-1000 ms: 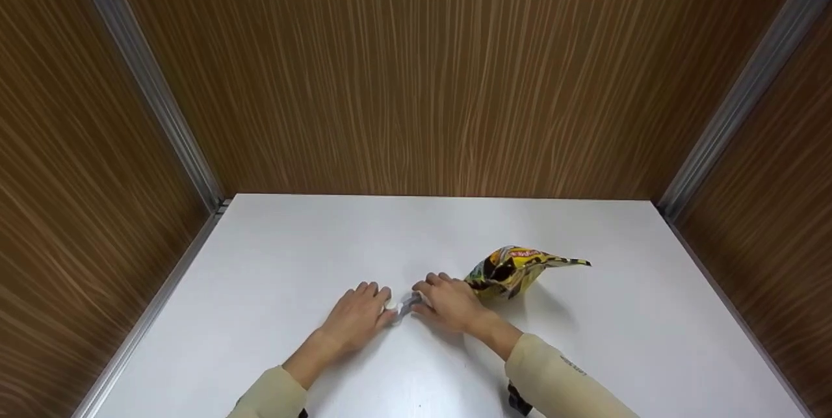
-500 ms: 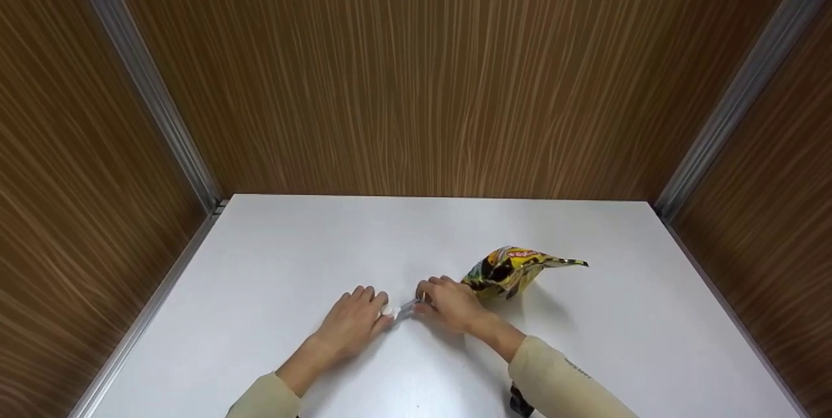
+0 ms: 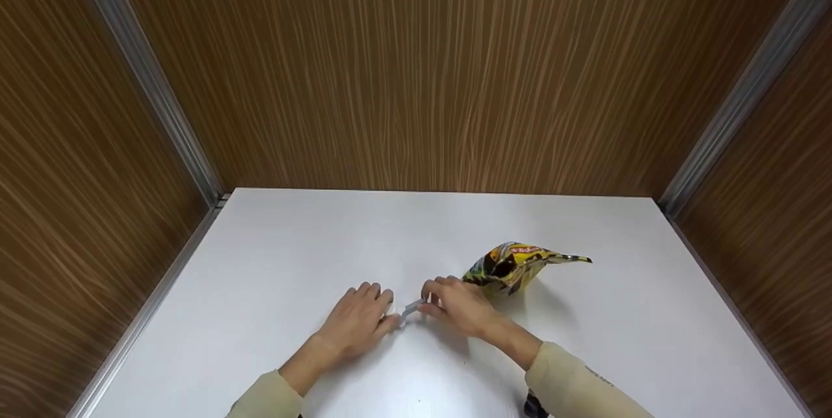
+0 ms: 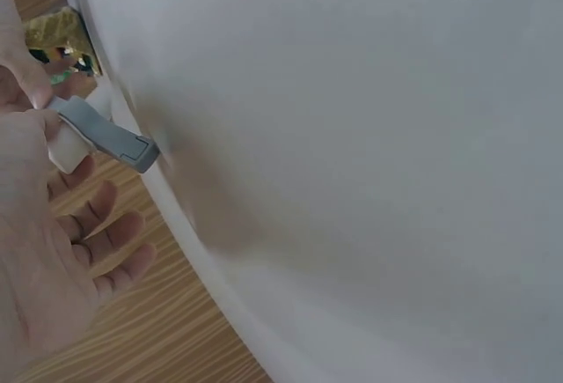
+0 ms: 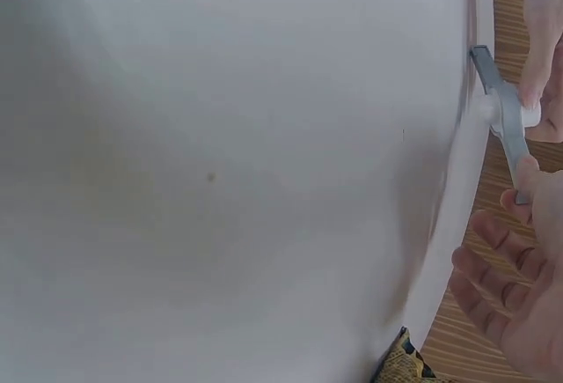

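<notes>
Between the two hands is a small grey bag clip (image 3: 413,307), a flat bar with a white round cap (image 4: 69,149) at its middle. The left hand (image 3: 359,319) pinches the white part between thumb and index finger; its other fingers are spread loosely. The right hand (image 3: 460,305) pinches one end of the grey bar with thumb and index finger, the rest of its fingers loosely bent in the right wrist view. The bar's other end sticks out free in both wrist views. Just behind the right hand sits a yellow and black snack bag (image 3: 513,267), its top narrowing to the right.
A white tabletop (image 3: 312,242) lies under both hands. Brown wood-grain panels (image 3: 416,73) stand at the back and both sides, with grey metal posts (image 3: 162,93) in the corners. A dark object (image 3: 534,406) shows beside the right sleeve.
The right hand has shifted slightly right, and more of the grey bar shows between the hands, at a changed angle. The left hand keeps its hold; the snack bag stays put.
</notes>
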Motion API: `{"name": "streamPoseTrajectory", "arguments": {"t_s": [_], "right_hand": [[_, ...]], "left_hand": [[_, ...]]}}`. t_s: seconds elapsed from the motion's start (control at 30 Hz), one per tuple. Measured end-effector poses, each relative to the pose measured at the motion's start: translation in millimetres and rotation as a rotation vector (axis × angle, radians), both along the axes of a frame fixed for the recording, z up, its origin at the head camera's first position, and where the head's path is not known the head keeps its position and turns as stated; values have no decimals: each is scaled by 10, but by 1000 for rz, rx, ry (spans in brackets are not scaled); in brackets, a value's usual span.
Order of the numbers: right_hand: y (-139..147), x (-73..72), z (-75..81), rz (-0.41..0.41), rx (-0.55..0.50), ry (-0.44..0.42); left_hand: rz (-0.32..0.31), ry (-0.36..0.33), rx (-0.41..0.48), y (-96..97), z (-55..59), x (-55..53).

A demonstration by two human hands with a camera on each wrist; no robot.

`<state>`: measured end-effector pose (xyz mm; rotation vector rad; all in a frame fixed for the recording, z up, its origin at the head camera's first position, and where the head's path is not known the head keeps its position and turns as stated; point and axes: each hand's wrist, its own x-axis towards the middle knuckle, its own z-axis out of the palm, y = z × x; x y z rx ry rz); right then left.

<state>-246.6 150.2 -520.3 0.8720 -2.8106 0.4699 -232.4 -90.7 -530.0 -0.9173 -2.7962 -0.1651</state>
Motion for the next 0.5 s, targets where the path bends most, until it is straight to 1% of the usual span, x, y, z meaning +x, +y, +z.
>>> {"name": "streamPoseTrajectory", "arguments": {"t_s": [0.27,0.5], "right_hand": [[25,109,49,34,-28,29],[71,186,86,42,-58,56]], "left_hand": [[-12,-4,-39,20,24,34],[-44,22,-54,49,44,63]]}}
